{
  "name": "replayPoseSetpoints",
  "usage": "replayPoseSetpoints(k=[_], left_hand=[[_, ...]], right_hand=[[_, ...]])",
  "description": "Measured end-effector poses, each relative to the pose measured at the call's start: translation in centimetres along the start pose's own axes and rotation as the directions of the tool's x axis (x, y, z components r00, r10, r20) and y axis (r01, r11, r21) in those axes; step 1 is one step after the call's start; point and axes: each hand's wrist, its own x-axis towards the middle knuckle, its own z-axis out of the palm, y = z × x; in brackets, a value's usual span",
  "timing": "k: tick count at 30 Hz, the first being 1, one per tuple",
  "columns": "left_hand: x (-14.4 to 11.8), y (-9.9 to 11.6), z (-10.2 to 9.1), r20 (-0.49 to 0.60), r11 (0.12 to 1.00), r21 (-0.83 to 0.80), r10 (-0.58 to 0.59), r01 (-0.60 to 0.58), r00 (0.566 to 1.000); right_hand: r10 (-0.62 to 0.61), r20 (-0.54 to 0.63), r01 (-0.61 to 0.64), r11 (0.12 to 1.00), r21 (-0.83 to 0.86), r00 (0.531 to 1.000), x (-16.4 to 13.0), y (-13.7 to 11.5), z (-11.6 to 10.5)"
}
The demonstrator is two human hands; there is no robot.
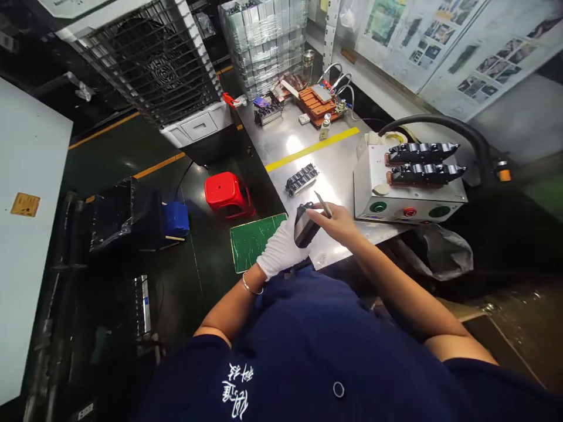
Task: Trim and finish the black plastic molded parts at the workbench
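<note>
My left hand [278,248], in a white glove, is closed around a black block-shaped part [304,230] with a greyish side, held tilted over the table's near edge. My bare right hand [339,224] pinches a slim, pointed, knife-like tool [324,205] whose tip points up and away to the left. The right fingertips are at the top of the black part; whether the tool touches it I cannot tell. Just beyond my hands, a ribbed black moulded part [301,179] lies on the metal table [328,179].
At right stands a control box [398,196] with green and red buttons, bearing black moulded parts [426,173]. Farther back are an orange-brown fixture [317,105], a small bottle [325,126] and wrapped stacked trays [266,47]. A red stool [226,193] and fan unit [153,64] stand left.
</note>
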Motion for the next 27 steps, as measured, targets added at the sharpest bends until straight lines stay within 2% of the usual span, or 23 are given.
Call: replayPoseSetpoints(k=[2,4,5,7,9,11,13,17,22,25,27], left_hand=[[0.0,-0.4,-0.4,0.18,0.95,-0.305,-0.014,0.07,0.984],[-0.5,-1.0,-1.0,0.356,0.797,-0.56,-0.015,0.226,0.934],[-0.8,-1.2,-1.3,0.399,0.717,-0.63,-0.03,0.298,0.916],[-1.4,-1.6,-1.4,0.4,0.609,-0.702,-0.092,0.369,0.912],[-2.0,-1.6,-1.1,0.398,0.555,-0.722,-0.155,0.413,0.904],[-2.6,-1.4,-0.7,0.455,0.507,-0.718,-0.179,0.478,0.873],[-3.0,-1.1,-0.4,0.515,0.468,-0.702,-0.187,0.537,0.836],[-3.7,-0.7,-0.1,0.558,0.457,-0.656,-0.243,0.601,0.794],[-4.1,-0.5,0.1,0.487,0.485,-0.671,-0.281,0.561,0.827],[-4.3,-0.3,0.2,0.479,0.548,-0.632,-0.282,0.549,0.832],[-4.5,-0.2,0.3,0.449,0.652,-0.575,-0.254,0.494,0.857]], right_hand=[[-0.126,0.018,0.127,0.992,-0.024,0.992,-0.2,-0.1,-0.7],[-0.23,0.002,0.229,0.971,-0.07,0.973,-0.8,-0.1,-1.5],[-0.259,-0.004,0.257,0.96,-0.107,0.966,-1.1,0.0,-1.8],[-0.296,0.022,0.295,0.939,-0.178,0.955,-2.0,0.2,-2.1],[-0.348,0.061,0.352,0.904,-0.241,0.935,-2.7,0.4,-2.2],[-0.421,0.05,0.411,0.843,-0.346,0.906,-3.3,0.5,-2.1],[-0.468,0.013,0.418,0.776,-0.473,0.884,-3.6,0.4,-2.0],[-0.485,-0.032,0.365,0.699,-0.615,0.874,-3.7,0.1,-1.8],[-0.513,-0.035,0.368,0.659,-0.656,0.857,-3.8,-0.1,-1.8],[-0.527,-0.008,0.368,0.604,-0.707,0.85,-3.7,-0.2,-2.1],[-0.529,-0.002,0.358,0.577,-0.734,0.848,-3.7,-0.3,-2.5]])
